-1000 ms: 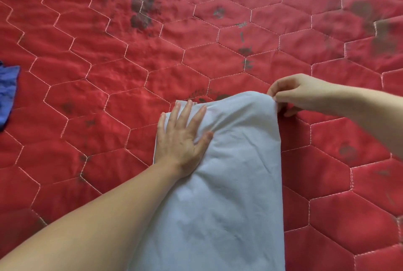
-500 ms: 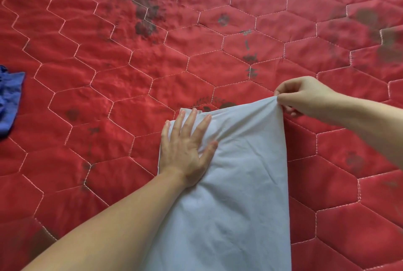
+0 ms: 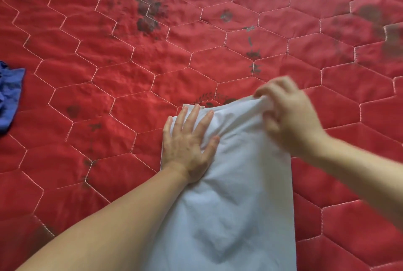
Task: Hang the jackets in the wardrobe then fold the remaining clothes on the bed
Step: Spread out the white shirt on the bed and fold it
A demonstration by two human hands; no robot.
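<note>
A pale blue-white garment [image 3: 235, 201] lies folded lengthwise on the red quilted bed cover [image 3: 130, 78], running from the lower edge up to the middle. My left hand [image 3: 188, 142] presses flat on its upper left part, fingers spread. My right hand [image 3: 287, 115] pinches the garment's far right corner and lifts it off the bed, bunching the cloth; this hand is blurred by motion.
A crumpled blue garment [image 3: 9, 96] lies at the left edge of the bed. The red cover has hexagon stitching and dark printed patches [image 3: 148, 13] toward the far side.
My right hand has moved left and toward me with the pinched corner, raising it and bunching the cloth. My left hand stays pressed on the garment.
</note>
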